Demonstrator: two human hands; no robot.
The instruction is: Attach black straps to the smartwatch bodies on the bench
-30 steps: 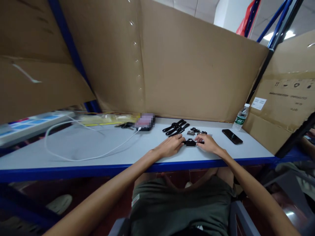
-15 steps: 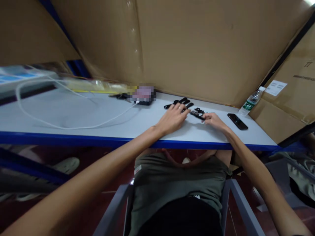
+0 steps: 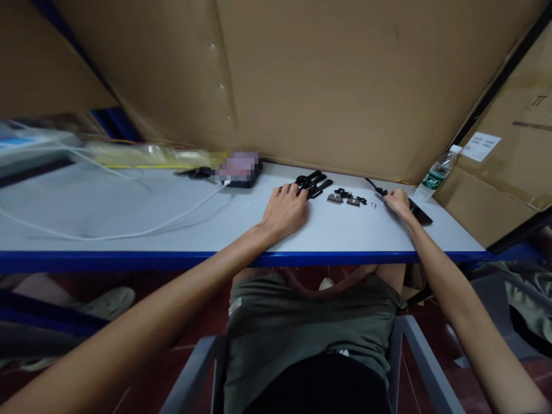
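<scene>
I see the right hand (image 3: 396, 201) clamped on a slender black stick (image 3: 376, 188); sweeping low could scatter tiny silvery bits (image 3: 373, 205). I can't tell the left hand's (image 3: 286, 213) grip.

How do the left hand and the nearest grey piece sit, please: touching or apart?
Apart: the head view plainly shows tabletop between the left hand and that nearest grey piece.

"TT"-like mark (image 3: 539, 101) on carton (image 3: 509, 178) (sticker (image 3: 482, 146), bottle label (image 3: 431, 180) illegible)

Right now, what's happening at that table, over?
Left grip at clustered black pieces. Right grip closed on slim black piece. Phone beside right grip, partly covered.
</scene>
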